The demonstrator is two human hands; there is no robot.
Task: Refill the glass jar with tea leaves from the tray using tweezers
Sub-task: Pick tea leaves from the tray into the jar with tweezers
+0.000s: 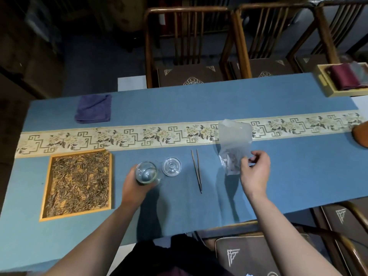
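Note:
A wooden tray [45, 188] full of dark tea leaves lies at the left on the blue table cloth. My left hand [135, 186] grips a clear glass jar [146, 173] just right of the tray; the jar looks empty and has no lid on. Its glass lid [171, 166] lies beside it on the cloth. Thin wooden tweezers [196, 170] lie further right, untouched. My right hand [255, 172] pinches the lower part of a clear plastic bag [235, 144] that stands up from the table, with some dark bits inside.
A folded purple towel [93, 111] lies at the back left. A patterned cream runner [139, 136] crosses the table. A wooden box [326, 86] with coloured cloths sits at the back right. Wooden chairs [189, 46] stand behind the table and at my right.

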